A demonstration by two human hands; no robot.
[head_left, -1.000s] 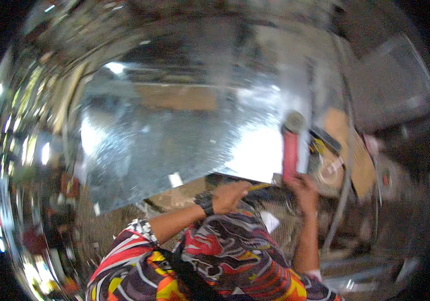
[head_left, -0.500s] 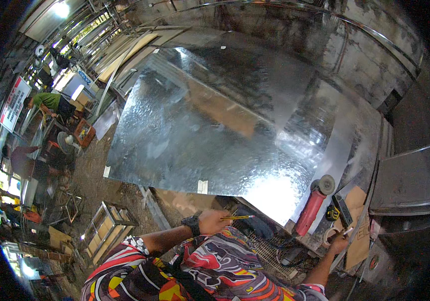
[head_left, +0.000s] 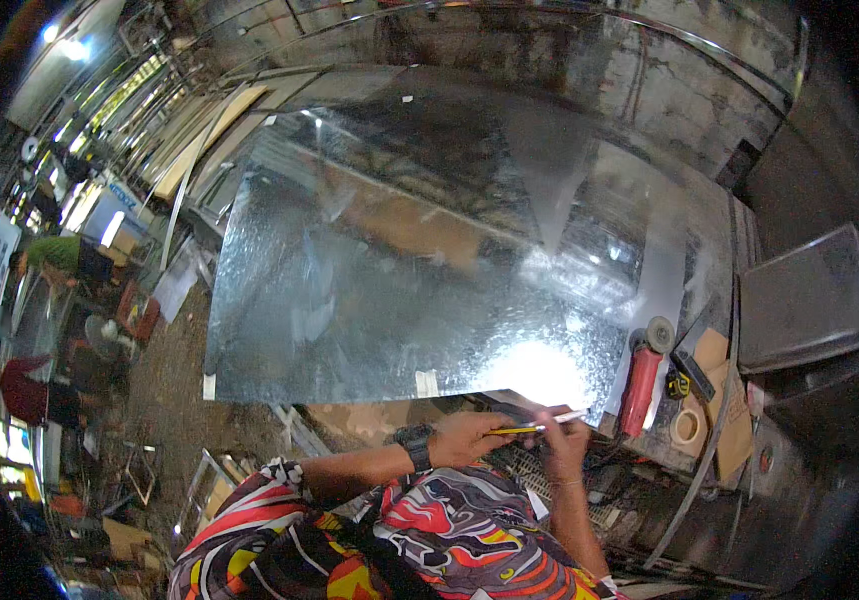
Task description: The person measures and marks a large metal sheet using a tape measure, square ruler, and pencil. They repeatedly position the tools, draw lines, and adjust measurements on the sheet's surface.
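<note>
In front of my body my left hand [head_left: 461, 440] is closed on a yellow pencil [head_left: 509, 431] that points right. My right hand [head_left: 565, 442] is closed around a slim, whitish stick-like thing [head_left: 571, 415], too blurred to name more closely. The pencil's far end lies right at the right fingers; whether it touches the whitish thing I cannot tell. Just beyond both hands is the near edge of a large shiny metal sheet [head_left: 349, 310], with bits of pale tape [head_left: 426, 383] along its edges.
Right of the sheet's corner lie a red angle grinder [head_left: 641, 385], a yellow-and-black tape measure [head_left: 677, 385], a roll of tape [head_left: 688, 427] and brown cardboard [head_left: 734, 430]. Two people work at the far left, one in a green top [head_left: 54, 255]. Long strips [head_left: 204, 140] lean at the back left.
My right hand has come left from beside the tape roll, bringing the whitish thing to the pencil. My left hand has shifted slightly right, still holding the pencil. The whole view has turned somewhat.
</note>
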